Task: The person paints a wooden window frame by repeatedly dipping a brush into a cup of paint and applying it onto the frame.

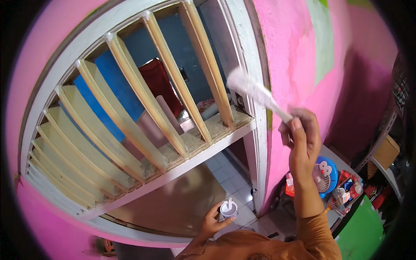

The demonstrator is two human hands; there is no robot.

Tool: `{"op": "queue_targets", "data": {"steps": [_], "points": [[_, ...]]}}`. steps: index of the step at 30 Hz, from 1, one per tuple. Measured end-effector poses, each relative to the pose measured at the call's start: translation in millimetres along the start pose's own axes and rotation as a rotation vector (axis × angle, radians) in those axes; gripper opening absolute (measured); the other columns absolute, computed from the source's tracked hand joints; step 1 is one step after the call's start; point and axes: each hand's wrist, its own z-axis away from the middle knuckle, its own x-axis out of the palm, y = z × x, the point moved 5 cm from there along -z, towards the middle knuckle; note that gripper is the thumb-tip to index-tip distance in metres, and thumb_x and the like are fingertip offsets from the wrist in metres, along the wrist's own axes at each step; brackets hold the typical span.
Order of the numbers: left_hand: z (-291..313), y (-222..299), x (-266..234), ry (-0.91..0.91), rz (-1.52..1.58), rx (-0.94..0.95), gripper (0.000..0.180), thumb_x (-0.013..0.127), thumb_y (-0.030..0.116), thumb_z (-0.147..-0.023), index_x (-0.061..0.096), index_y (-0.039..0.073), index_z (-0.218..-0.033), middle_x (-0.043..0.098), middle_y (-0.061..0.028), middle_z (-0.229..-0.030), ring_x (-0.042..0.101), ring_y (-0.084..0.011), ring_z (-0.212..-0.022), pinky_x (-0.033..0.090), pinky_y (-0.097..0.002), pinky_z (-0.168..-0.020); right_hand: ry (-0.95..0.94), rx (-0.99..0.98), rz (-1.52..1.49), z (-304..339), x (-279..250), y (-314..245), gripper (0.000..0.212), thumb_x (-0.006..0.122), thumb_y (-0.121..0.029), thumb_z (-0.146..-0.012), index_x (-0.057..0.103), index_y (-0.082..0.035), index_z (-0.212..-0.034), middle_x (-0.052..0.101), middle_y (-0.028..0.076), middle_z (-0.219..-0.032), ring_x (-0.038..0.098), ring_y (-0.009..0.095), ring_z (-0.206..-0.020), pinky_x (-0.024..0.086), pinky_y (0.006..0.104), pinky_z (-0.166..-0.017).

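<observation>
My right hand (301,134) is raised and closed round the handle of a white-coated paintbrush (260,94). The brush's head is slightly blurred and sits near the white door frame (253,73), at the right end of the slats; whether it touches the frame I cannot tell. Lower down, my left hand (212,222) grips a small paint pot (229,214) with white inside and a pale stick (229,202) standing in it. Yellowish slats (167,78) fill the opening above a white crossbar (173,172).
Pink wall (286,52) surrounds the frame. Beneath the crossbar is a brown door panel (173,203), with a tiled floor (234,177) beside it. At the right stand a blue fan (326,175), a green panel (364,229) and a shelf holding a cardboard box (385,151).
</observation>
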Motion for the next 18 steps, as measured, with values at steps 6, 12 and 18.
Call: {"op": "queue_targets", "data": {"steps": [6,12,18], "points": [[-6.3,5.7,3.5,-0.029,0.05,0.046,0.068,0.085,0.005,-0.079,0.049,-0.005,-0.136,0.062,-0.0099,-0.122,0.06,-0.0144,-0.111,0.048,-0.0287,-0.096,-0.034,-0.39,0.256,-62.5,43.0,-47.3,0.029,0.049,-0.011,-0.104,0.059,0.001,-0.129,0.059,0.004,-0.09,0.05,0.005,-0.076,0.038,0.0202,-0.062],[-8.8,6.9,-8.1,0.0,-0.018,0.115,0.067,0.086,0.006,-0.078,0.05,-0.005,-0.134,0.063,-0.0109,-0.121,0.06,-0.0161,-0.113,0.048,-0.0293,-0.098,-0.027,-0.662,0.326,-98.1,84.9,-75.6,0.025,0.061,-0.012,-0.1,0.062,0.003,-0.12,0.071,0.008,-0.089,0.059,0.007,-0.073,0.047,0.0215,-0.064],[-9.4,-4.1,-17.3,0.027,0.074,0.03,0.068,0.085,0.002,-0.076,0.049,-0.002,-0.134,0.06,-0.0103,-0.124,0.057,-0.0195,-0.118,0.044,-0.0348,-0.104,-0.04,-0.532,0.396,-105.5,100.0,-68.7,0.021,0.061,-0.01,-0.1,0.065,0.002,-0.116,0.073,0.01,-0.088,0.062,0.006,-0.076,0.048,0.0223,-0.066]]}}
